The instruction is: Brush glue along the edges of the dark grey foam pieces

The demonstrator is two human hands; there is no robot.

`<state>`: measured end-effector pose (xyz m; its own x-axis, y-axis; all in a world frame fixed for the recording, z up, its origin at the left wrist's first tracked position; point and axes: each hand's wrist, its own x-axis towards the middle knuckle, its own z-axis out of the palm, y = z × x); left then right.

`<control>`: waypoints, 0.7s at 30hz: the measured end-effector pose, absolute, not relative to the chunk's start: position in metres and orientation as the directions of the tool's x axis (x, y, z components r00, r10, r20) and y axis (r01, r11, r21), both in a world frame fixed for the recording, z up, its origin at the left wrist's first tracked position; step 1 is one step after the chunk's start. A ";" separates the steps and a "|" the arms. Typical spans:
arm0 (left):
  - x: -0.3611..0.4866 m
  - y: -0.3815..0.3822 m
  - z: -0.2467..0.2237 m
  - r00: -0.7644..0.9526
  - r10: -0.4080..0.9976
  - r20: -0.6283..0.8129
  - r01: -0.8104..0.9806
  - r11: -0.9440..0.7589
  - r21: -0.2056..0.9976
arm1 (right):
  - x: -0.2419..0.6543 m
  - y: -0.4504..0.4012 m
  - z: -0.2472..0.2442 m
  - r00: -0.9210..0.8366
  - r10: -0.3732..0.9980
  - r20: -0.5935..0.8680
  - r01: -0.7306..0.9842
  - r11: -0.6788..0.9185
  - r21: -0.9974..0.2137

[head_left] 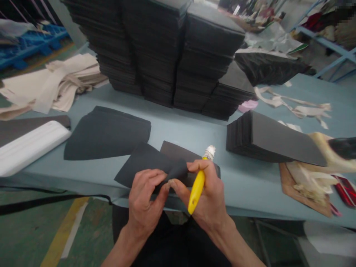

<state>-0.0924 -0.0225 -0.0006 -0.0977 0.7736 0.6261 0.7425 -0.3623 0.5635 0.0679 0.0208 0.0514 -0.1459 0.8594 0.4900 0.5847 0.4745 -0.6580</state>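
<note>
A dark grey sheet (150,163) is bent upward near its right end, just over the table's front edge. My left hand (146,196) pinches its near edge between thumb and fingers. My right hand (208,193) grips the same sheet's curled part with thumb and forefinger, the two thumbs almost touching. Also held in the right hand is a brush with a yellow handle (197,193), its whitish tip pointing away from me. Beneath the bent sheet lies another dark piece (178,150), partly covered by it and by my right hand.
Tall stacks of dark sheets (155,55) stand at the back. A loose dark pile (108,133) lies left, a white roll-like object (33,148) beyond it. On the right are a block of dark sheets (275,137), cream strips (314,181) and a red case (345,189).
</note>
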 end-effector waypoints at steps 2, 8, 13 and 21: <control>-0.090 -0.022 0.000 -0.091 0.782 0.617 0.740 -0.361 0.568 | 0.063 0.024 0.049 -0.111 0.868 0.484 0.604 0.446 -0.661; -0.112 -0.024 0.001 -0.065 0.788 0.612 0.799 -0.326 0.505 | 0.070 0.030 0.043 -0.073 0.865 0.496 0.591 0.438 -0.677; -0.151 -0.023 -0.001 -0.165 0.831 0.531 0.959 0.009 0.284 | 0.086 0.035 0.038 -0.068 0.863 0.500 0.654 0.417 -0.631; -0.168 -0.008 0.012 -0.165 0.933 0.319 0.983 0.131 0.127 | 0.098 0.035 0.031 -0.083 0.869 0.488 0.693 0.403 -0.599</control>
